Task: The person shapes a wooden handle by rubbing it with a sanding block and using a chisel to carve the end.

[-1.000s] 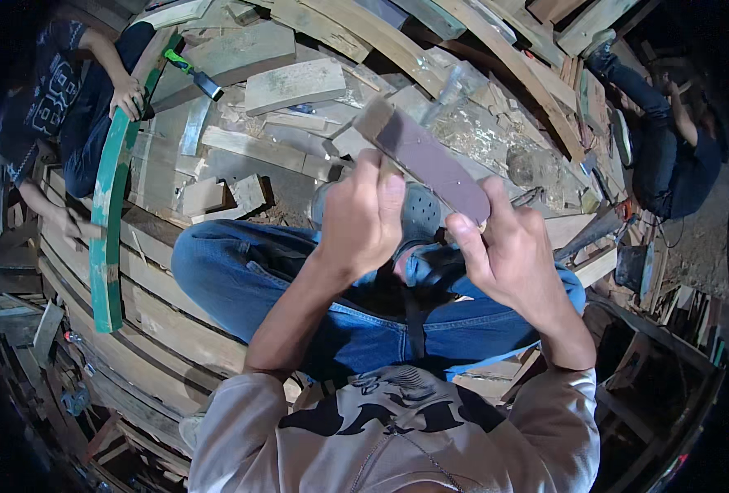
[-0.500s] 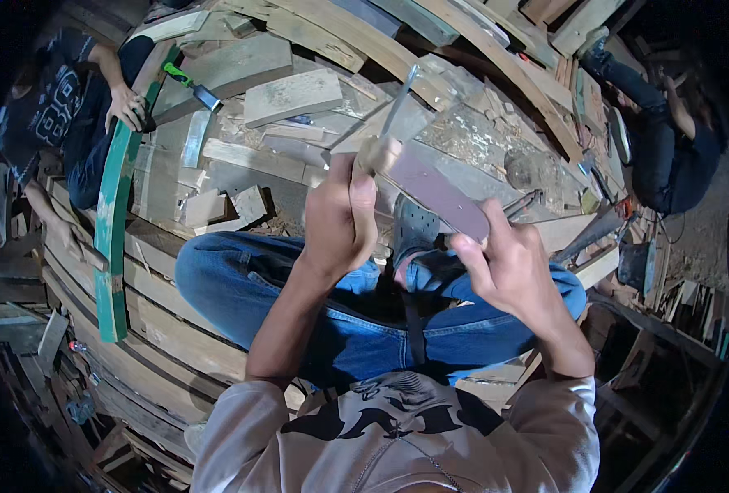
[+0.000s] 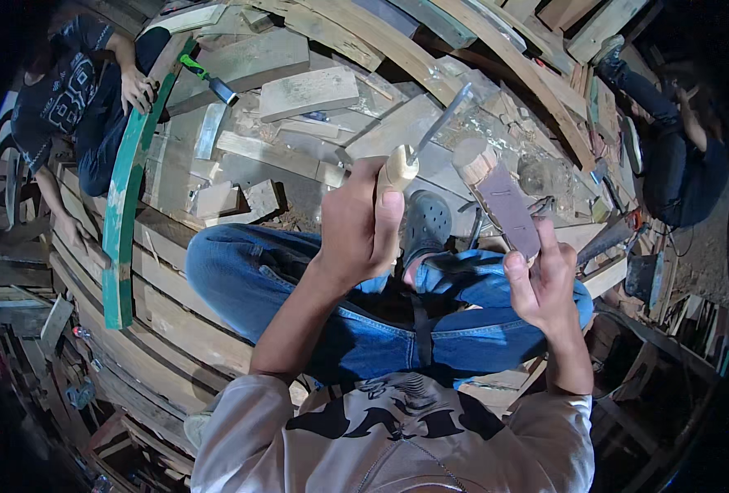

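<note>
In front of my knees, my left hand (image 3: 363,220) is closed around the pale wooden handle (image 3: 400,167) of a chisel. Its long, narrow metal blade (image 3: 445,122) points up and away to the right. My right hand (image 3: 545,279) grips the lower end of a sanding block (image 3: 507,205), a piece of wood wrapped in purplish-brown sandpaper with staples in it. The block's bare, rounded wooden end leans up toward the blade. There is a gap between the block and the chisel.
Wood offcuts (image 3: 309,92) and shavings cover the boards ahead. A green-handled chisel (image 3: 208,80) lies at the far left. One person (image 3: 73,99) at left holds a green-painted beam (image 3: 122,218); another person (image 3: 681,156) sits at far right. My shoe (image 3: 429,220) is below the block.
The sanding block has come away from the chisel handle, moved right and turned more upright. My left hand with the chisel has shifted slightly right; the camera view has shifted a little.
</note>
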`<state>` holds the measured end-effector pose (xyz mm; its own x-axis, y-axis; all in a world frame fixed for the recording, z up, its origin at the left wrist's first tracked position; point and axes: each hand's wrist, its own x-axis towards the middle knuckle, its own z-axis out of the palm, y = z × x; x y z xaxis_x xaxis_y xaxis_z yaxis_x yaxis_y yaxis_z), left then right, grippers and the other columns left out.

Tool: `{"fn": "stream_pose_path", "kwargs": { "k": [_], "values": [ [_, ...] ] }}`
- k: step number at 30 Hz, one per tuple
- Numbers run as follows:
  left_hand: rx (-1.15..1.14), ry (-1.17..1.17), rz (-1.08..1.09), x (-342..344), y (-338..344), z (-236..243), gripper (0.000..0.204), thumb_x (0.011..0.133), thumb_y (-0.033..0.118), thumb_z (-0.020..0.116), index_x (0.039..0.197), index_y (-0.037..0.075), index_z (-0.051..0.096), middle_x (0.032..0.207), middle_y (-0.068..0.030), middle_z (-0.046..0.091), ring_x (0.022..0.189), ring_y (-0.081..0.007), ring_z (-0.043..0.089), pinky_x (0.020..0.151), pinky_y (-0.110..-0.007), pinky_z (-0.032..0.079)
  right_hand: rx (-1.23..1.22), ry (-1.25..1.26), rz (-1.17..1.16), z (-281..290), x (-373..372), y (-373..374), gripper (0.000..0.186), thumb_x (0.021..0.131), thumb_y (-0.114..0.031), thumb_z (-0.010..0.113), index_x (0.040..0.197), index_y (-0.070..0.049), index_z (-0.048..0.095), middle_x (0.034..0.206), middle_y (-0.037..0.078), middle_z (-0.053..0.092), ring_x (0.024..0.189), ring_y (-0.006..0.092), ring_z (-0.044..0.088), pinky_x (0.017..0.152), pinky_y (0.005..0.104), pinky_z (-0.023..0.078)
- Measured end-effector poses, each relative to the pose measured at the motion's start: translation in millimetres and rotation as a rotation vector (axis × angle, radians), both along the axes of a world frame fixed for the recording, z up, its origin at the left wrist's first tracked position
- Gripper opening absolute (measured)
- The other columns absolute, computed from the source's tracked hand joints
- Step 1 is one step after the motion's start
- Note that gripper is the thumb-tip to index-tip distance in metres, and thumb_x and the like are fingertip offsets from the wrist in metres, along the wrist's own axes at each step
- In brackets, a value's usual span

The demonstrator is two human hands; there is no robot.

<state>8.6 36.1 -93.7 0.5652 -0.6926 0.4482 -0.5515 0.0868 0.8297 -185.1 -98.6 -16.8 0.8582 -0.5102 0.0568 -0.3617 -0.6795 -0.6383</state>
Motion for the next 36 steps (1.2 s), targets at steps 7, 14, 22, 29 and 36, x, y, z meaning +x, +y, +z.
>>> {"fn": "stream_pose_path", "kwargs": {
  "k": [7, 14, 22, 29, 36],
  "values": [
    [-0.031, -0.039, 0.072, -3, 0, 0, 0.034, 0.090, 0.029, 0.055, 0.104, -0.001, 0.050, 0.072, -0.0163, 0.059, 0.058, -0.0331, 0.059, 0.053, -0.038, 0.047, 0.024, -0.329, 0.131, -15, 12, 1, 0.075, 0.069, -0.047, 0.079, 0.110, 0.010, 0.050, 0.077, 0.014, 0.066, 0.058, 0.0194, 0.064, 0.053, 0.0257, 0.048],
    [0.240, 0.010, 0.100, -5, 2, 3, 0.059, 0.085, 0.054, 0.053, 0.106, -0.001, 0.052, 0.081, -0.0217, 0.060, 0.074, -0.0402, 0.062, 0.062, -0.042, 0.049, -0.201, -0.443, 0.397, -17, 58, 8, 0.079, 0.067, -0.032, 0.080, 0.130, 0.001, 0.049, 0.068, 0.008, 0.065, 0.041, 0.0157, 0.053, 0.040, 0.0292, 0.041],
    [0.301, 0.172, 0.069, -4, 3, 3, 0.068, 0.083, 0.064, 0.048, 0.103, -0.001, 0.054, 0.081, -0.0225, 0.061, 0.076, -0.0393, 0.063, 0.064, -0.041, 0.050, -0.246, -0.321, 0.411, -21, 60, 6, 0.080, 0.064, -0.035, 0.078, 0.134, -0.008, 0.048, 0.051, 0.003, 0.044, 0.041, 0.0163, 0.047, 0.038, 0.0320, 0.038],
    [0.213, 0.012, 0.051, -8, 2, -3, 0.054, 0.080, 0.045, 0.064, 0.106, 0.000, 0.050, 0.079, -0.0207, 0.059, 0.074, -0.0381, 0.062, 0.061, -0.043, 0.048, -0.265, -0.303, 0.370, -20, 65, 7, 0.085, 0.064, -0.042, 0.078, 0.136, -0.010, 0.046, 0.051, 0.003, 0.047, 0.039, 0.0160, 0.046, 0.037, 0.0319, 0.038],
    [0.270, 0.048, 0.067, -7, -1, -7, 0.049, 0.085, 0.042, 0.060, 0.108, -0.001, 0.050, 0.078, -0.0204, 0.060, 0.071, -0.0372, 0.062, 0.061, -0.039, 0.049, -0.253, -0.308, 0.327, -30, 59, 14, 0.084, 0.066, -0.043, 0.076, 0.137, -0.011, 0.045, 0.050, 0.003, 0.043, 0.040, 0.0183, 0.048, 0.039, 0.0332, 0.039]
  ]
}}
